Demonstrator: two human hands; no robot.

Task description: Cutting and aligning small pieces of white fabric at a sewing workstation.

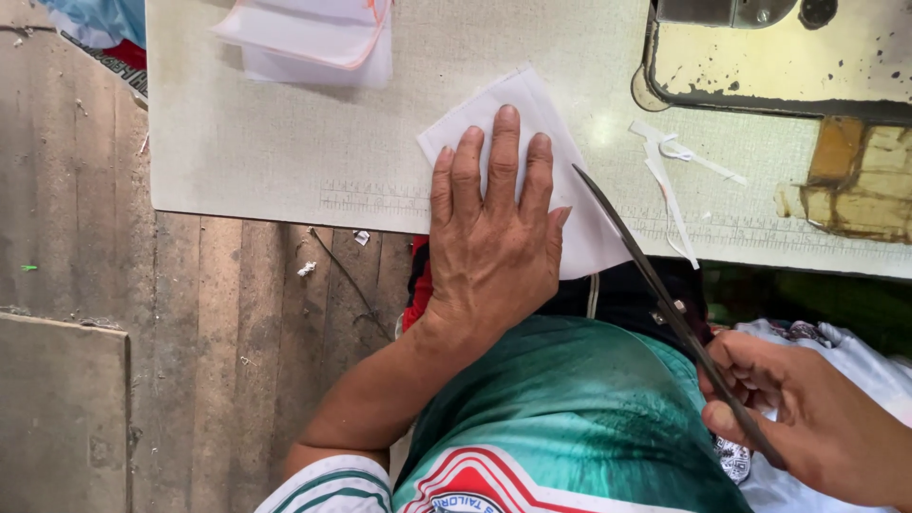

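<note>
- Nearest the camera, at five o'clock, the right hand (807, 418) has its grip pinched around the handles of dark scissors (665, 304), blades pointing toward eleven o'clock.
- At centre, the left hand (494, 228) lies flat, fingers spread and pressing on a white fabric piece (589, 237) at the counter (247, 142) edge.
- The scissor tip touches the fabric's right edge.
- Farther off, at two o'clock, white fabric scraps (670, 180) lie near a sewing machine base (779, 66).
- At eleven o'clock sits a stack of white pieces (313, 38).
</note>
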